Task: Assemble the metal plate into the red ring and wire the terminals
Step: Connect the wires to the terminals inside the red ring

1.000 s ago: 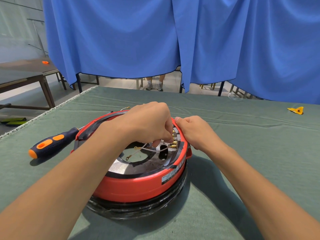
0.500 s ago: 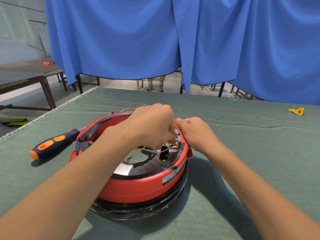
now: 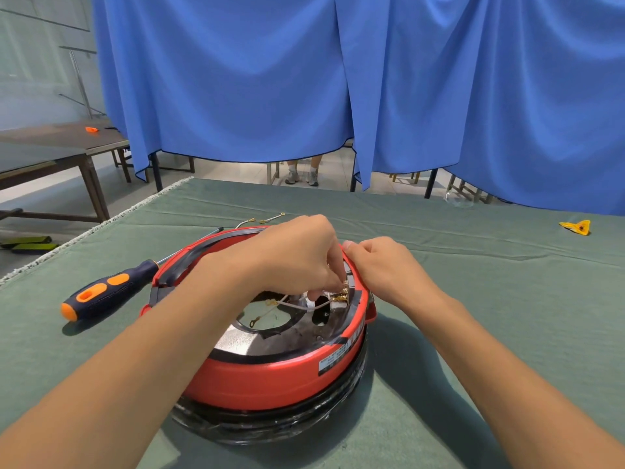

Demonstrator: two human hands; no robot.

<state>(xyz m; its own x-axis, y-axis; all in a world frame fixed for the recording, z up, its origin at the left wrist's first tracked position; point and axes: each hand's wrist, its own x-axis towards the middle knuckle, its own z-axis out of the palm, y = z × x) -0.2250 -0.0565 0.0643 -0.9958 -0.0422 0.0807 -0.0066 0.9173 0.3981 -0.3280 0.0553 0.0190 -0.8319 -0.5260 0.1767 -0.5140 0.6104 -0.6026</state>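
Note:
The red ring (image 3: 270, 377) sits on a black base in the middle of the green table, with the shiny metal plate (image 3: 236, 340) seated inside it. Brass terminals (image 3: 343, 296) stand at the ring's inner right side, and a white wire (image 3: 297, 304) with a ring lug runs from them across the plate's hole. My left hand (image 3: 297, 255) reaches over the ring and pinches the wire's connector at the terminals. My right hand (image 3: 382, 265) grips the ring's right rim beside them. The fingertips hide the exact contact.
A screwdriver (image 3: 101, 292) with a dark blue and orange handle lies left of the ring, its shaft pointing behind it. Loose wires with lugs (image 3: 267, 220) lie on the cloth behind the ring. A yellow piece (image 3: 576, 227) lies far right. A person's feet show under blue curtains.
Both hands have stayed at the terminals on the ring's right side with only small finger motion. The view has shifted slightly, showing the loose wires behind the ring.

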